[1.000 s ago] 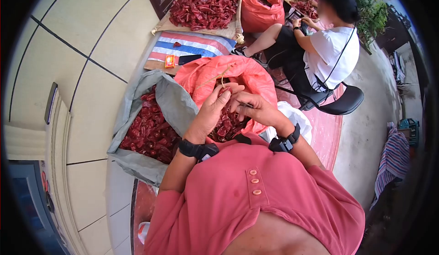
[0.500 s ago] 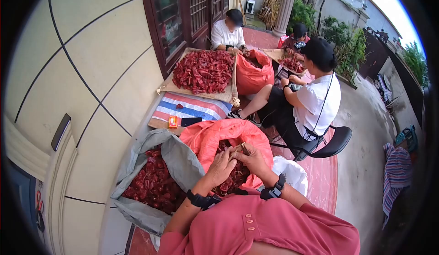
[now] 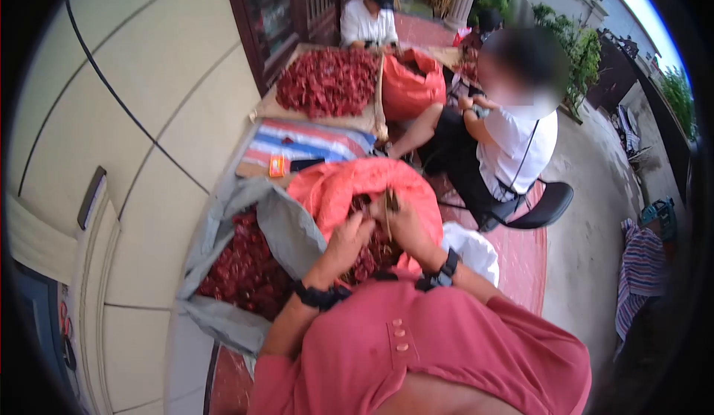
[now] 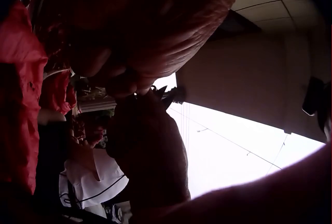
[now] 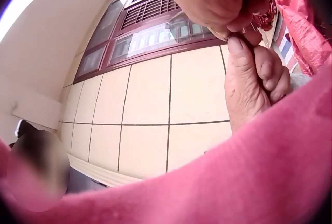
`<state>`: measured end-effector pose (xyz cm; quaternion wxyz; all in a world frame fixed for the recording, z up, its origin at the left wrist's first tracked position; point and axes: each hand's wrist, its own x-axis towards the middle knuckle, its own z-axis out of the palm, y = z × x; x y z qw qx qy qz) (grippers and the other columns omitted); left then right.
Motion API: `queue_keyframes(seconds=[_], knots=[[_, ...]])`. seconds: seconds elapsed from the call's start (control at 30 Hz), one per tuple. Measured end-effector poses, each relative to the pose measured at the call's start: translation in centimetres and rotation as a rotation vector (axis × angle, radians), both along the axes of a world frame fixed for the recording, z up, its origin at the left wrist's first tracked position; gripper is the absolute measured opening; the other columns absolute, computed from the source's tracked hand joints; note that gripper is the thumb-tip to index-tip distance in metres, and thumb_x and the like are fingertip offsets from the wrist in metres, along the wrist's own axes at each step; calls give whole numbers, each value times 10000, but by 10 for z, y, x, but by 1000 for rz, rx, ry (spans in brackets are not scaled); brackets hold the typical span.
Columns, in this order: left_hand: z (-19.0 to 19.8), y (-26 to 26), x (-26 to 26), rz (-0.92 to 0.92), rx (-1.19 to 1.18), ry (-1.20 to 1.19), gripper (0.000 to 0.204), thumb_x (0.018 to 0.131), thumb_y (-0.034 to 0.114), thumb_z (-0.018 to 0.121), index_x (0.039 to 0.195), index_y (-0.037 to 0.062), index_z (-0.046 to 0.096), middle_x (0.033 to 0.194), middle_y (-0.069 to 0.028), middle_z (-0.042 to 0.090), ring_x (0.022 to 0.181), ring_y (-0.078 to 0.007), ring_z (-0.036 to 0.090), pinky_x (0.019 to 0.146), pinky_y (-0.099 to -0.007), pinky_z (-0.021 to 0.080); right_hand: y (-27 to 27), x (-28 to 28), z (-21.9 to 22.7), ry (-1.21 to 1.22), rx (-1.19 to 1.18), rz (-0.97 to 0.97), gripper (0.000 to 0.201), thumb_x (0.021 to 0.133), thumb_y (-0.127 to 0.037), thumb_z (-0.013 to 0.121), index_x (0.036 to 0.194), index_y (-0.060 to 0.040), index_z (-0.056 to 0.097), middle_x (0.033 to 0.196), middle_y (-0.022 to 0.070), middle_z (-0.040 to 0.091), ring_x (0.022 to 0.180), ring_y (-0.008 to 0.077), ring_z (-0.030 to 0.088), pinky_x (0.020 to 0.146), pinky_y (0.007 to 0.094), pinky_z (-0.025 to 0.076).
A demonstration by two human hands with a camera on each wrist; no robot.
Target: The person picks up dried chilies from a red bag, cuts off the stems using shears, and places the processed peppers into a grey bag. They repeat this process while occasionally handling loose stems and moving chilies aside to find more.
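In the head view, both hands meet over the open pink-red sack, above the dried red peppers inside. The left hand has curled fingers; in the right wrist view its thumb and fingers pinch a thin pale stalk at the right hand's fingertips. The right hand grips a small dark object, blurred, that sticks up past its fingers. The left wrist view is dark; there the right hand touches the left hand, and what lies between them is mostly hidden.
A grey sack of red peppers stands at left. Beyond are a striped mat, an orange box, a pepper pile and another red sack. A person in white sits on a black chair; others sit farther back.
The pepper and long stalks seen between the fingers a second ago no longer show there. The hands have shifted slightly, with the dark object now upright. The head view has tilted up, then slightly down.
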<state>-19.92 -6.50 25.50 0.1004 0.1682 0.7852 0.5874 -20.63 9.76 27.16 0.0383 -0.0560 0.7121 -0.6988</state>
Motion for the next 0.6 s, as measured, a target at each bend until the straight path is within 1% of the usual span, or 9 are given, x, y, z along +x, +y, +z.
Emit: queue_keyframes(seconds=[0.07,0.1,0.23,0.33,0.37,0.47,0.53,0.57,0.6], knots=[[-2,4,-4,21,-2,79,264,976,251,490,860,14,508,644,-65,517,574,-160,500,547,-320,415,4,-1,4,-202,-174,2,146,941,-171,569,840,-67,554,733,-21,536,529,55,430,470,225,355],[1,4,-7,-6,-29,55,267,979,251,486,854,16,508,633,-69,514,570,-166,503,548,-312,415,8,-4,-2,-267,-301,57,144,942,-171,566,836,-74,555,719,-23,532,506,45,398,460,209,332],[-12,7,-10,-90,79,96,218,983,213,481,997,13,566,657,-32,525,601,-103,516,564,-260,419,25,-15,-28,-524,-815,225,140,946,-183,555,844,-87,559,688,-27,530,472,21,351,439,179,283],[-10,12,-11,-128,165,77,216,986,198,480,1057,17,573,702,-15,544,646,-84,523,608,-235,431,25,-11,-31,-540,-705,122,136,946,-198,551,873,-84,563,705,-27,549,469,16,359,425,179,268],[-10,12,-12,-140,190,67,218,987,198,478,1067,19,574,721,-14,555,664,-80,527,626,-229,434,30,-12,-33,-443,-633,144,139,945,-212,558,889,-85,569,707,-29,549,467,18,363,417,185,266],[-5,10,-11,-136,235,80,209,982,177,502,1100,21,578,852,-23,625,789,-81,571,721,-219,451,51,-8,-25,-356,-463,-46,142,937,-220,570,889,-87,579,685,-30,535,466,31,376,417,188,269],[-6,10,-9,-117,306,114,203,976,162,518,1110,22,578,902,-34,645,833,-84,587,749,-224,458,77,2,-29,-335,-37,-171,131,926,-212,585,886,-87,580,671,-24,531,475,33,394,423,193,278],[-9,8,-10,-128,333,145,221,967,138,536,1153,24,571,938,-35,650,878,-95,597,785,-228,461,86,6,-42,-263,97,-282,131,916,-192,589,871,-69,572,683,-8,551,505,44,427,446,202,314],[-10,6,-10,-136,334,142,235,966,138,537,1170,25,566,959,-36,646,883,-97,595,794,-228,461,103,9,-66,-201,242,-328,138,899,-163,594,865,-34,561,707,11,577,565,82,483,508,249,387]])
